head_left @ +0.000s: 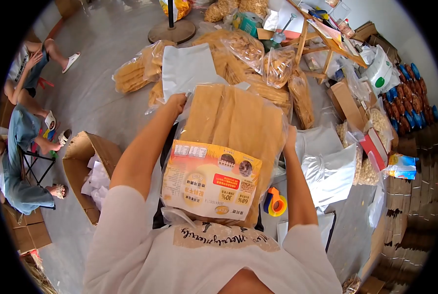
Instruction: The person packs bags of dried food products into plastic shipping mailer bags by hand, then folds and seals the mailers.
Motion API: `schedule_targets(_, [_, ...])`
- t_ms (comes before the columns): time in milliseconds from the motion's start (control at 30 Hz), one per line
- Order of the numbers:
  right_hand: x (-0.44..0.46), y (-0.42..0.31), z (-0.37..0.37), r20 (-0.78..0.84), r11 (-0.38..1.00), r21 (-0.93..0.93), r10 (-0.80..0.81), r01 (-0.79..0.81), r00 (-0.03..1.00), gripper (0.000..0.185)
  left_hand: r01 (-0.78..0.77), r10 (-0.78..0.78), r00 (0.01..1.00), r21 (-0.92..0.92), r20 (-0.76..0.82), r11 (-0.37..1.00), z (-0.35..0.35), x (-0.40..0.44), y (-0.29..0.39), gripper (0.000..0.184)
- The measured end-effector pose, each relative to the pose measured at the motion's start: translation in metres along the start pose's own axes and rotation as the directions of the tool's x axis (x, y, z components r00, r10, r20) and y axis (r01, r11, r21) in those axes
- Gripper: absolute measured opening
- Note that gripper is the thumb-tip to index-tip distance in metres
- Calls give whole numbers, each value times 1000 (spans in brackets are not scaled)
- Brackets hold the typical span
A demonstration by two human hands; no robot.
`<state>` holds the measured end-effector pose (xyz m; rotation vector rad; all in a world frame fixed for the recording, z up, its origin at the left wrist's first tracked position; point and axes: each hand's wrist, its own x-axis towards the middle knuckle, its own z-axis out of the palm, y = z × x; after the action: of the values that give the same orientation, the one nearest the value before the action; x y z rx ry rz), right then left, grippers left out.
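Observation:
A large clear plastic bag of flat, tan dried sheets lies across my lap, close against my shirt. Its printed yellow and white label appears upside down to me. My left hand is closed at the bag's far left corner. On the right edge, my right hand grips the bag, its fingers mostly hidden. Just beyond my left hand is a silver-white mailing bag. More clear bags of tan dried food are piled on the floor ahead.
An open cardboard box with white paper stands left. A tape dispenser is beside my right arm. Silver-white bags lie right, near stacked flattened cardboard. A wooden stand stands behind. Two people sit at left, one in jeans.

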<state>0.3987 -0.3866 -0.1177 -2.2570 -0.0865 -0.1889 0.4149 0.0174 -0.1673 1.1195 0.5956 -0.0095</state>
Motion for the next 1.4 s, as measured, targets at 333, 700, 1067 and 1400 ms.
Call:
schedule_targets(333, [-37, -110, -20, -521, 912, 198, -213, 360, 826, 15, -705, 729, 683, 313, 55, 637, 46, -76, 40, 32])
schedule_targets(700, [-74, -58, -21, -372, 943, -134, -332, 304, 867, 32, -630, 561, 774, 268, 294, 729, 25, -155, 41, 29])
schedule_targets(1067, [-170, -144, -61, -203, 871, 24, -477, 491, 855, 28, -516, 526, 840, 101, -134, 851, -53, -209, -3, 35])
schedule_targets(1400, [-233, -120, -51, 123, 913, 180, -391, 367, 912, 33, -126, 28, 957, -325, -290, 937, -51, -340, -29, 37])
